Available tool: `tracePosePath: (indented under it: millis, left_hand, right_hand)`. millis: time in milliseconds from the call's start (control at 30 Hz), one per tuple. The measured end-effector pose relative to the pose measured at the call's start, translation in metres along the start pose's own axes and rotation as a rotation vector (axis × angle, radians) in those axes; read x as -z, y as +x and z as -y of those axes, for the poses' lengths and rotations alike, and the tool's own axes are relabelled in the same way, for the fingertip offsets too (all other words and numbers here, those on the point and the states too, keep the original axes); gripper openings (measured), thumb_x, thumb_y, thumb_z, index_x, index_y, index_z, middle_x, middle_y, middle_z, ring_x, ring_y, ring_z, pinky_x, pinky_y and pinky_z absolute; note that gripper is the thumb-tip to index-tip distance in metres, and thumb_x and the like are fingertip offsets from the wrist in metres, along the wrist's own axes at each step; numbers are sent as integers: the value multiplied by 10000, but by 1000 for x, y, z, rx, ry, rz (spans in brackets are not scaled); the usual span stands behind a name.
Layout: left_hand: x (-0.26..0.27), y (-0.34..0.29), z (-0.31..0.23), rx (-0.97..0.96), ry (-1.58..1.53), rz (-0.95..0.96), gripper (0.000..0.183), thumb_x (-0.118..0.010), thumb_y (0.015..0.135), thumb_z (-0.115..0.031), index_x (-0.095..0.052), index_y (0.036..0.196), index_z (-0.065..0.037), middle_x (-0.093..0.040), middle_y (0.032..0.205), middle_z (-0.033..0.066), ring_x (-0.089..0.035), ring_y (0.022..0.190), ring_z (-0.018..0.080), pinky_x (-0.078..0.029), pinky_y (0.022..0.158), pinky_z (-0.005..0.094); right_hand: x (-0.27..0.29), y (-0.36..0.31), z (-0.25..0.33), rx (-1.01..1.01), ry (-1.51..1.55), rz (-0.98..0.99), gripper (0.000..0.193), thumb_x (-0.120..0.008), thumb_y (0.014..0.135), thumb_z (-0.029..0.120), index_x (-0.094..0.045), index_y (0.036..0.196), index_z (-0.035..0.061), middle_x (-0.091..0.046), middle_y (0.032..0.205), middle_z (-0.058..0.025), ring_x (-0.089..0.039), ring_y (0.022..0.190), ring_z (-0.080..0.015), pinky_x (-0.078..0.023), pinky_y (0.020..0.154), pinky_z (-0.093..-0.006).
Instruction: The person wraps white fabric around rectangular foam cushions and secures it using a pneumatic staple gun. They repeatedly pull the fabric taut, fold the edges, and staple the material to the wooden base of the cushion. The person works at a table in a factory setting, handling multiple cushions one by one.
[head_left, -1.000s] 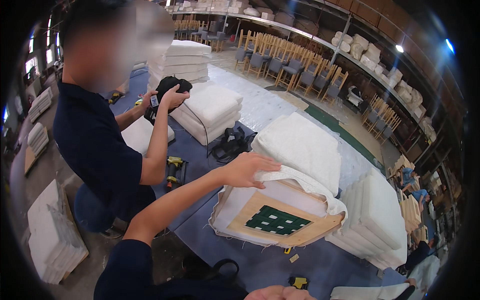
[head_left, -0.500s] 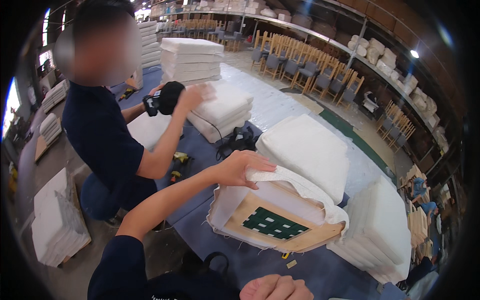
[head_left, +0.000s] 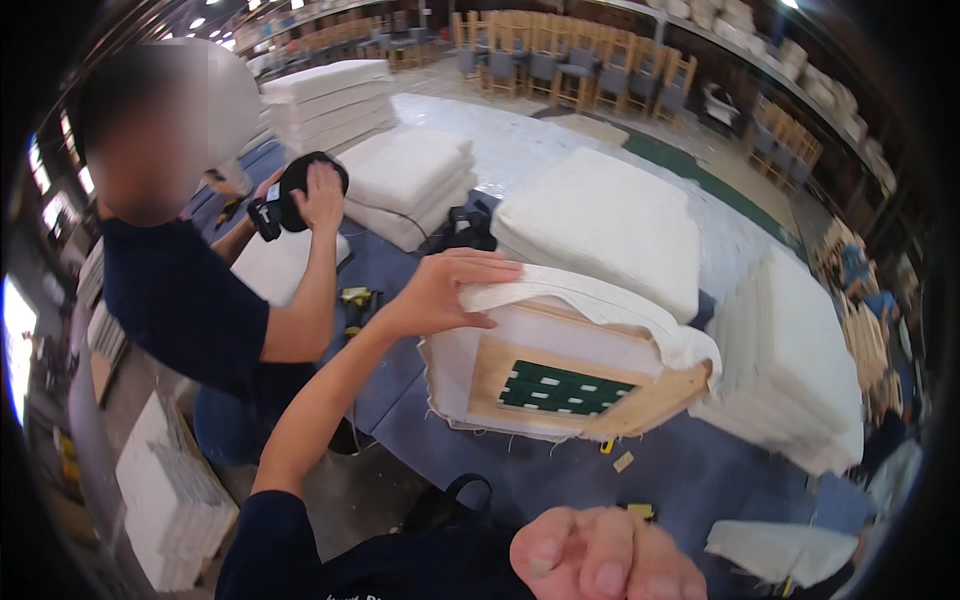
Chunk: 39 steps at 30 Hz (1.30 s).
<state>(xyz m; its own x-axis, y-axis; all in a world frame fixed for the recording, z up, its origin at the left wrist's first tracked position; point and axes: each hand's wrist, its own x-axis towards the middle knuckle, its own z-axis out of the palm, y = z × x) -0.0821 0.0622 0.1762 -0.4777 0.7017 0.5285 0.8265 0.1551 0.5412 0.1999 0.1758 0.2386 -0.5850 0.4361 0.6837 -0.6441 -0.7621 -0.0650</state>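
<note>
A padded seat (head_left: 575, 330) stands on edge on the blue-covered table, its underside facing me. That underside shows a pale wooden frame (head_left: 640, 410) and dark green woven webbing (head_left: 560, 388); white fabric with frayed threads hangs along its edges. My left hand (head_left: 450, 290) is closed over the seat's upper left corner, fingers on the white fabric and thumb below. Close to me at the bottom, my right hand (head_left: 610, 560) is raised with curled fingers, apart from the seat. Its palm is hidden, so anything inside cannot be made out.
At left, a co-worker (head_left: 190, 300) holds a tool with a round black pad (head_left: 315, 190). White cushions (head_left: 600, 225) lie behind the seat; another stack (head_left: 790, 360) stands right. A yellow-black power tool (head_left: 357, 305), a small tan piece (head_left: 624, 462) and white cloth (head_left: 780, 548) lie on the table.
My view has shifted. My right hand has turned and its fingers have loosened from a tight fist. My left hand keeps its hold on the seat. The co-worker's hand now rests on the black pad.
</note>
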Motion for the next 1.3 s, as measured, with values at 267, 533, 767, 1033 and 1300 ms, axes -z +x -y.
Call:
tracePosePath:
  millis: [267,533,767,1033,1300]
  left_hand:
    - [-8,17,-9,44,-38,7,734,-935,549,-23,-751,1252,-126,-719,1319,52,-617,1305,278,-461,1129,408]
    - [-11,19,-10,26,-54,-26,693,-932,548,-11,-762,1215,-91,-742,1272,65,-622,1303,285,-451,1127,409]
    - [-10,6,-12,19,-5,-74,692,-939,527,-21,-765,1195,-74,-745,1257,93,-621,1301,315,-450,1121,428]
    - [-57,-52,-16,14,-134,-497,839,-950,610,-103,-593,1365,-18,-683,1283,158,-589,1294,313,-436,1122,449]
    - [-172,-216,80,631,-574,-362,973,-909,754,-197,-332,1519,-22,-503,1468,140,-567,1284,260,-466,1096,416]
  right_hand:
    - [-5,-10,35,16,-191,69,379,-617,1039,360,-697,1284,82,-739,1213,-180,-724,1080,-384,-623,824,-509]
    - [26,19,34,95,-172,166,438,-656,1021,374,-659,1231,-9,-734,1007,-221,-730,848,-340,-644,695,-480]
    - [41,16,46,356,-472,-154,439,-442,1068,359,-647,1015,-25,-656,691,-57,-675,657,-184,-623,676,-421]
    - [295,49,204,361,-2306,-497,387,-598,1012,242,-664,1232,-69,-662,1309,-137,-589,1246,-242,-417,1095,-409]
    - [428,-56,204,34,-1157,-990,659,-401,1052,579,-555,1411,48,-651,1375,-87,-601,1277,-252,-443,1048,-421]
